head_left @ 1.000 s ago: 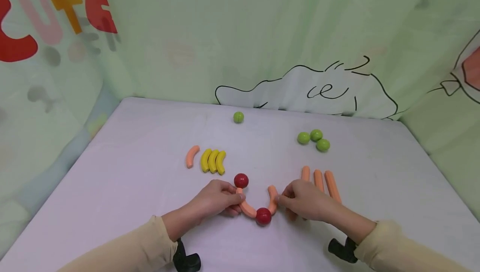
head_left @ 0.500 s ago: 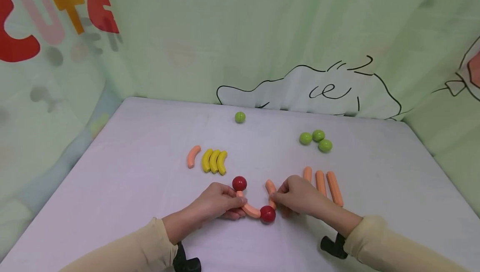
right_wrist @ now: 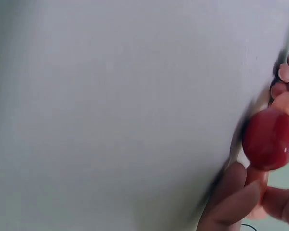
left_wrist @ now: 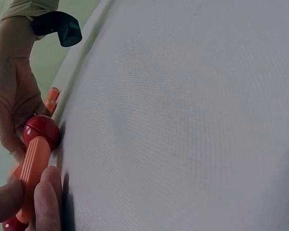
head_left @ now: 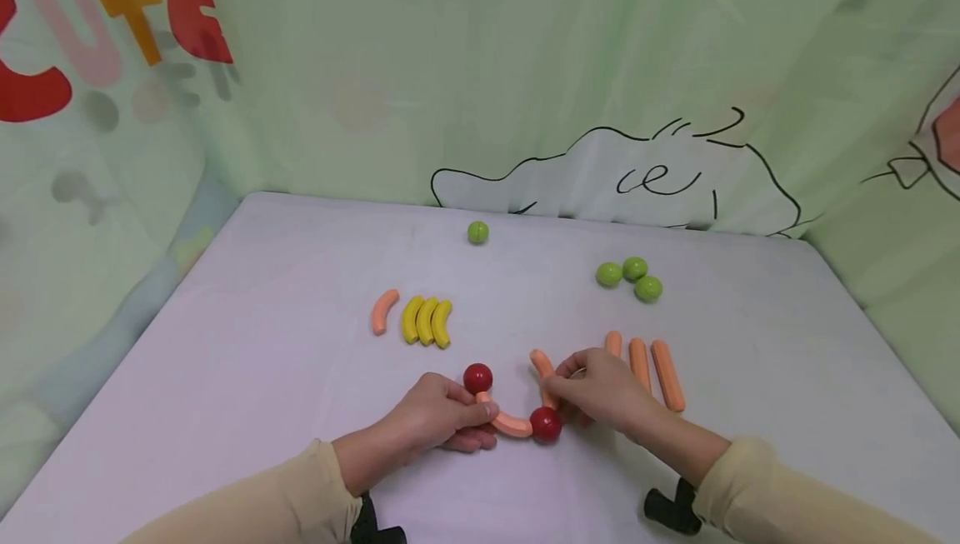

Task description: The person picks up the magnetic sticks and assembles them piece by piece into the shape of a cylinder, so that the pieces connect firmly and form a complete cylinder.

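Observation:
In the head view my left hand [head_left: 442, 415] pinches a curved orange stick [head_left: 513, 425] between thumb and fingers. A red ball [head_left: 477, 378] sits at the stick's upper end, and a second red ball [head_left: 546, 425] at its lower right end. My right hand [head_left: 603, 386] pinches another orange stick [head_left: 542, 363], which rises from the second ball and leans left. The left wrist view shows the grooved side of the left-held stick [left_wrist: 34, 166] against the red ball [left_wrist: 42, 131]. Close up in the right wrist view, the ball [right_wrist: 269, 139] hides part of both sticks.
Straight orange sticks [head_left: 667, 376] lie beyond my right hand, partly covered by it. Three yellow curved sticks [head_left: 425, 321] and one orange curved stick [head_left: 385, 311] lie at left. Green balls [head_left: 635, 268] group at back right; another green ball [head_left: 477, 232] lies near the far edge.
The second red ball has shifted right and slightly away, while the first came nearer. My right fingers have moved left onto their stick, whose free end now leans further left and away.

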Demonstrator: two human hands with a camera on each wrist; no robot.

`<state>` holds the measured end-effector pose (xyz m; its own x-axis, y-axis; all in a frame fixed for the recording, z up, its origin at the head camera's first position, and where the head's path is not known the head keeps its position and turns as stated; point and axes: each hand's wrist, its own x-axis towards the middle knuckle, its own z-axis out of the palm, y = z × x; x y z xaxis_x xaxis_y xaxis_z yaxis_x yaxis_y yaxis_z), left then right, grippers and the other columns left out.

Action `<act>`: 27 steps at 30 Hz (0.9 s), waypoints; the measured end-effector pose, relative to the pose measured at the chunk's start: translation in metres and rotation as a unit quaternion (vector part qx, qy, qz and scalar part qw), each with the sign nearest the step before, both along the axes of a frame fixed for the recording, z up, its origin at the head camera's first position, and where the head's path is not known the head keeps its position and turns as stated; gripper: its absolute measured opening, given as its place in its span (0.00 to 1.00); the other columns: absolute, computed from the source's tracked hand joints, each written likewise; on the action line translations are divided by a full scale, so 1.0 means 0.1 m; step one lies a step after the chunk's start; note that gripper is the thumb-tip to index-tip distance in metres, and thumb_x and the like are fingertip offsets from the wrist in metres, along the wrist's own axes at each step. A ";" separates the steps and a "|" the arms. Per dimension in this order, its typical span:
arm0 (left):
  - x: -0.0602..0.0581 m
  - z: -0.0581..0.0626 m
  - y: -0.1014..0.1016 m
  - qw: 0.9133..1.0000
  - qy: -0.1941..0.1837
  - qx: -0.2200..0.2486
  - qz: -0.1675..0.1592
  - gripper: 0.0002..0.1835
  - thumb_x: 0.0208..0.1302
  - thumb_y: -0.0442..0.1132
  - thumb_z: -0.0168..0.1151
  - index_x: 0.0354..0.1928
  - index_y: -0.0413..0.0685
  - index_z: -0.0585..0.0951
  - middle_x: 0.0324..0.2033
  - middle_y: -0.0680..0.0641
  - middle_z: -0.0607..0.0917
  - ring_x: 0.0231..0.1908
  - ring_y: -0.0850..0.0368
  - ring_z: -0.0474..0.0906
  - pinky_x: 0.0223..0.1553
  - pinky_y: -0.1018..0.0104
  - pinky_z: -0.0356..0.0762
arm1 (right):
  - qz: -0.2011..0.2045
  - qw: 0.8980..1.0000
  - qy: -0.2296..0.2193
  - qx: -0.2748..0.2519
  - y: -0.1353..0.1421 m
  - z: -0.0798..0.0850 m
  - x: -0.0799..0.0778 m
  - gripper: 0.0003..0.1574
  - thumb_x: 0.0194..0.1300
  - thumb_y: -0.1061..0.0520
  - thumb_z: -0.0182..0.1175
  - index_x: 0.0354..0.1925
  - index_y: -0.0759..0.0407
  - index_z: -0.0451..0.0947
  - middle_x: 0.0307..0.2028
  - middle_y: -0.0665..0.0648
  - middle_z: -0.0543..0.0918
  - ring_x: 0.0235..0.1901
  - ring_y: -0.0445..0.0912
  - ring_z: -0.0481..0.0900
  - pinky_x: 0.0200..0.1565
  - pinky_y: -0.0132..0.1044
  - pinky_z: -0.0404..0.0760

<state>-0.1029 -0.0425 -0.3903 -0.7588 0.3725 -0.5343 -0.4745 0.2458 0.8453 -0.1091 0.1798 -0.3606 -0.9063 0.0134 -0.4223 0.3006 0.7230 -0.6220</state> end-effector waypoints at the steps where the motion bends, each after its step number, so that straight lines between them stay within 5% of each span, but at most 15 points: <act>1: 0.00 0.00 0.00 1.000 0.002 -0.002 0.000 0.11 0.67 0.38 0.69 0.41 0.35 0.85 0.31 0.40 0.92 0.27 0.62 0.89 0.31 0.71 0.87 | -0.002 1.000 0.000 -0.004 0.01 -0.01 0.00 0.16 0.66 0.54 0.64 0.44 0.66 0.80 0.24 0.53 0.85 0.23 0.43 0.78 0.27 0.34 0.80; 18: 0.04 0.01 0.00 1.000 0.009 -0.024 -0.005 0.08 0.64 0.35 0.71 0.37 0.35 0.85 0.28 0.40 0.91 0.23 0.63 0.87 0.28 0.73 0.85 | 0.016 0.999 -0.016 -0.037 0.05 0.02 0.03 0.18 0.71 0.53 0.63 0.45 0.68 0.86 0.25 0.53 0.85 0.27 0.43 0.77 0.31 0.34 0.79; 27: 0.02 0.00 -0.01 1.000 -0.017 -0.009 0.006 0.10 0.65 0.39 0.71 0.40 0.36 0.87 0.30 0.41 0.92 0.26 0.62 0.89 0.29 0.73 0.85 | 0.024 0.998 -0.021 -0.044 0.07 0.03 0.01 0.17 0.73 0.54 0.61 0.45 0.69 0.85 0.27 0.53 0.86 0.28 0.42 0.78 0.32 0.35 0.79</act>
